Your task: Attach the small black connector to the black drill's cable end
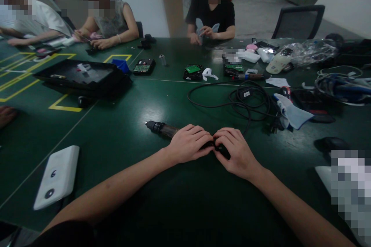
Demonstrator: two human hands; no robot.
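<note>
As fingers [199,136] grip blk part [223,150], "6"-marked box [62,170]

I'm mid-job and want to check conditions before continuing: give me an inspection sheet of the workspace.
Surface: green table, yellow markings at left.
Job's things: screwdriver-like tool, lying with its bit end to the left.
Clutter: black tray, white device, units with green boards, clear plastic wrapping.
Left hand: over the tool's rear part, fingers curled.
Right hand: beside the left, fingers around a dark part, mostly hidden.
Cables: black cable coiled beyond the right hand; whether it joins the tool is hidden.
Surroundings: three people across the table; chair at far right.
</note>
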